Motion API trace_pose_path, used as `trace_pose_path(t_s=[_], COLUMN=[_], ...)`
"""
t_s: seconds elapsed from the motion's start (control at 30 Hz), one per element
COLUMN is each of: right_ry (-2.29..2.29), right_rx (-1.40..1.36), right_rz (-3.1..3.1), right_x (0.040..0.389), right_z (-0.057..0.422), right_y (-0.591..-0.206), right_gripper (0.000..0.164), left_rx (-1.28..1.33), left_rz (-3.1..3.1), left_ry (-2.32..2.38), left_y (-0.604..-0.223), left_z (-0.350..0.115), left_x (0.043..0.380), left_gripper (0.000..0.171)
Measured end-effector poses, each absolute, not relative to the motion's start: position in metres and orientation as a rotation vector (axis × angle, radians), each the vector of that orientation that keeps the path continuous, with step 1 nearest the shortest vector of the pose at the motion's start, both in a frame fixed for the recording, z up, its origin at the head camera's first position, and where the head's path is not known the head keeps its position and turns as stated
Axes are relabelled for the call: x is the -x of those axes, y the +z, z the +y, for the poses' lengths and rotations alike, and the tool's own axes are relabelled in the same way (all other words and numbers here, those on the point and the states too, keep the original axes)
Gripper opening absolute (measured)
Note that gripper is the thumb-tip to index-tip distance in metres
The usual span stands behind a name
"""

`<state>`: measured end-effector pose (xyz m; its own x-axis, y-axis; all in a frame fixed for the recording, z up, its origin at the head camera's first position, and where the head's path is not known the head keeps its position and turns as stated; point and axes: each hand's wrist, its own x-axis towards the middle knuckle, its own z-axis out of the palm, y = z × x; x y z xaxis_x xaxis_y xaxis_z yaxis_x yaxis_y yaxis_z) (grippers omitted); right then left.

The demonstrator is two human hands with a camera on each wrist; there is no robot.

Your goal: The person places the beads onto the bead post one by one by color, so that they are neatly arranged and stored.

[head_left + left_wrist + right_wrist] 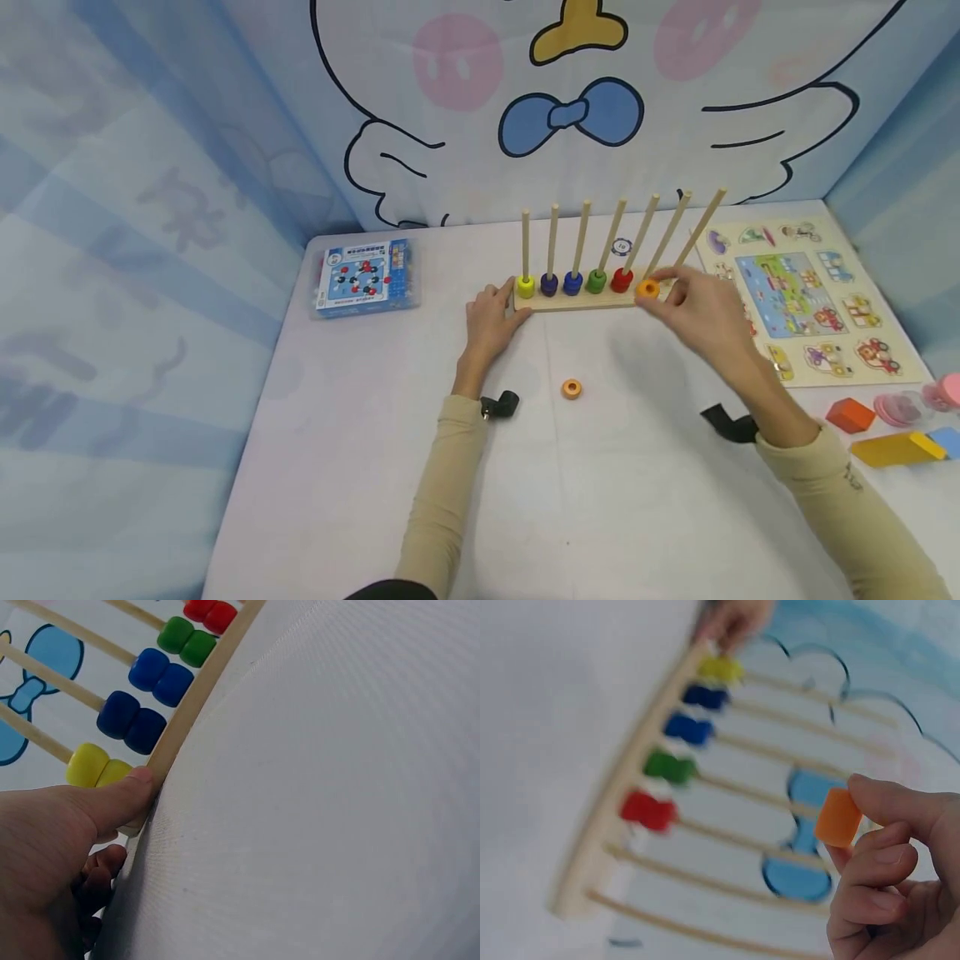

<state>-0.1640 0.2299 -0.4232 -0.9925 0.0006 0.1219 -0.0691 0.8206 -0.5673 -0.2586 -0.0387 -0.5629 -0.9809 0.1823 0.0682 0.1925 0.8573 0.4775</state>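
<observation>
A wooden bead stacker has a long base (577, 302) with several upright pegs. From the left, five pegs carry pairs of beads: yellow beads (97, 766), dark blue beads (131, 722), blue beads (160, 677), green beads (186, 642) and red beads (648, 811). The two rightmost pegs bear no beads. My left hand (489, 323) grips the base's left end, thumb on its front edge. Between thumb and fingertips, my right hand (701, 312) pinches an orange bead (838, 817) near the sixth peg. Another orange bead (572, 389) lies on the table in front of the base.
A boxed molecule set (365, 277) sits at the table's back left. To the right lies a wooden picture puzzle board (817, 358). Nearer the right edge are an orange block (851, 415), a yellow block (892, 450) and a pink-lidded clear container (903, 408). A printed curtain hangs behind.
</observation>
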Motion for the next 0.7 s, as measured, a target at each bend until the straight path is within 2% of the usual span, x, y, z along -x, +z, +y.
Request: trace_pose_path(t_s=[0.13, 0.27, 0.7], right_ry=[0.807, 0.759, 0.741], right_rx=[0.054, 0.098, 0.117], right_rz=[-2.755, -2.679, -2.735], right_x=[0.191, 0.212, 0.229], right_z=[0.247, 0.255, 0.253], right_y=[-0.383, -0.362, -0.362], right_gripper=[0.048, 0.05, 0.051], left_rx=[0.304, 0.3, 0.311], left_rz=[-3.005, -2.996, -3.005], left_ry=[-0.77, -0.772, -0.763], left_y=[-0.564, -0.564, -0.565], left_z=[-0.04, -0.041, -0.041], left_x=[0.259, 0.259, 0.26], left_gripper=[0.069, 0.069, 0.07])
